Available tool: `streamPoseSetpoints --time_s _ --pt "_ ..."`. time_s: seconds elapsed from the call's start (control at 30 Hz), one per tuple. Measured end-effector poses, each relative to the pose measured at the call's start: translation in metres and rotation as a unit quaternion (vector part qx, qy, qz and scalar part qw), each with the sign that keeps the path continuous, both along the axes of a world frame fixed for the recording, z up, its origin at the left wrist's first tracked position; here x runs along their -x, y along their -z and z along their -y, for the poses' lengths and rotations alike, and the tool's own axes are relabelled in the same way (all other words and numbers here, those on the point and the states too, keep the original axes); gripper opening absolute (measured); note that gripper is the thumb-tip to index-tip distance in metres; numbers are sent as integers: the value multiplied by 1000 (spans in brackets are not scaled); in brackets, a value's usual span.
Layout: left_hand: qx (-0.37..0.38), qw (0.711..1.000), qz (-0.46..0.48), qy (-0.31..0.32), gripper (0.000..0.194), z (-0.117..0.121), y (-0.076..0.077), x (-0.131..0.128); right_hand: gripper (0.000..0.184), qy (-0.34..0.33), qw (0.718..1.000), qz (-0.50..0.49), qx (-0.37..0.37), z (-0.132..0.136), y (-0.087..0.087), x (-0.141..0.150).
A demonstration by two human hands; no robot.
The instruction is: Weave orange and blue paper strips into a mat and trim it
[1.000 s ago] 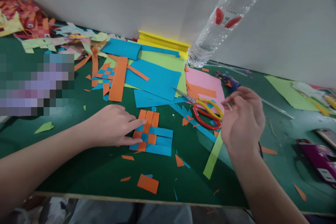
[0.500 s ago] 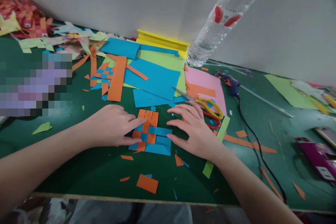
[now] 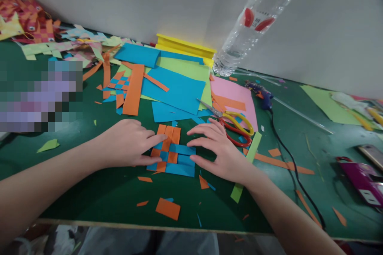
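Observation:
Orange and blue woven paper strips [image 3: 172,149] lie flat on the green table, orange ends pointing away and blue ends to the right. My left hand [image 3: 127,143] presses them down from the left with index finger and thumb, its other fingers curled under. My right hand [image 3: 217,149] is open at the right ends of the blue strips, fingers spread and curved. Its thumb and a fingertip are at the strip edges; whether they touch, I cannot tell. Behind that hand lie scissors [image 3: 236,121] with yellow and red handles.
Blue paper sheets [image 3: 175,87], a pink sheet [image 3: 236,87] and a small checkered paper fish [image 3: 118,85] lie behind. A glue gun [image 3: 263,97] trails a black cord on the right. A clear bottle [image 3: 251,24] stands by the wall. Paper scraps [image 3: 168,208] litter the front.
My right hand has shifted slightly left and down, nearer the blue strip ends, uncovering more of the scissors' red handle. My left hand and the woven strips stay in place.

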State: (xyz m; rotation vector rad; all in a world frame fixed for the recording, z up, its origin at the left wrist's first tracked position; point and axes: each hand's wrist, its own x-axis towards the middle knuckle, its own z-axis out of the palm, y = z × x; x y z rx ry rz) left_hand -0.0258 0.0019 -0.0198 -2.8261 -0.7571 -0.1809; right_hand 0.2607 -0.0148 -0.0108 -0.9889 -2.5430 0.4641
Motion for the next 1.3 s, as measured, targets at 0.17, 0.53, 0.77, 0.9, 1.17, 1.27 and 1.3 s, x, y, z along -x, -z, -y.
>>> streamPoseSetpoints --time_s 0.17,0.53,0.77,0.9,1.17,1.27,1.3 --pt "-5 1000 -1 3 41 0 0 0 26 4 999 45 -13 -2 3 0" --pt "18 1000 -6 12 39 -2 0 -1 22 -16 999 48 -10 -2 4 1" --pt "22 1000 2 12 36 -1 -3 -2 18 -19 999 32 -1 -2 3 1" --pt "22 1000 -13 2 37 0 -4 -2 23 -19 999 33 4 -2 3 1" --pt "2 1000 -10 -2 38 0 -1 -2 23 -3 999 28 -30 -3 5 1" --pt "4 1000 -20 -6 39 1 -2 -2 21 -1 999 26 -36 -3 6 1" --pt "6 1000 -21 -8 40 1 -3 -2 20 1 999 25 -32 -3 6 1"
